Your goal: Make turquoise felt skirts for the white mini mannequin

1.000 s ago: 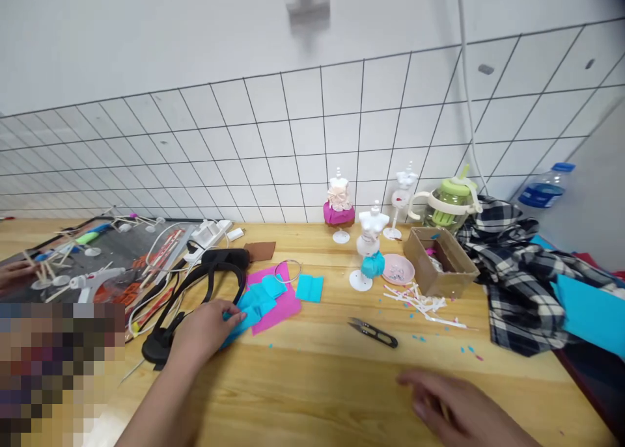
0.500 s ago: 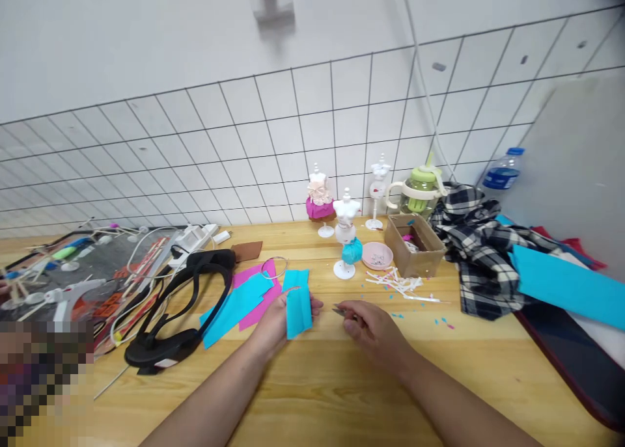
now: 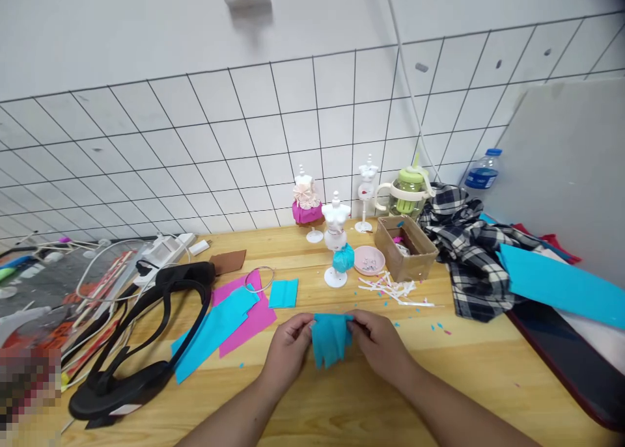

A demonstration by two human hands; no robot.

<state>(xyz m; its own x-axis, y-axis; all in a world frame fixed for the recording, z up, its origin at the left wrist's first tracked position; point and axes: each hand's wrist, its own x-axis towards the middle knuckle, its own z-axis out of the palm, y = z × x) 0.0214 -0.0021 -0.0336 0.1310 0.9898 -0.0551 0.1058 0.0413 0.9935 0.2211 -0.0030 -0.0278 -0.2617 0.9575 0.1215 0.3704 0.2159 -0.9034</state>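
Two hands grip a pleated cyan piece (image 3: 329, 341) between them over the near part of the worktop (image 3: 312, 405); whether its lower edge touches down is hard to tell. The left hand (image 3: 290, 346) has thumb and fingers clamped on its upper left corner, the right hand (image 3: 381, 343) likewise on the right, some fingertips hidden. A black headset strap (image 3: 139, 380) partly covers a cyan strip (image 3: 215, 333) overlapping a magenta sheet (image 3: 254, 320). Cardboard box (image 3: 413, 265) walls conceal some contents. The right edge cuts off another cyan sheet (image 3: 561, 287).
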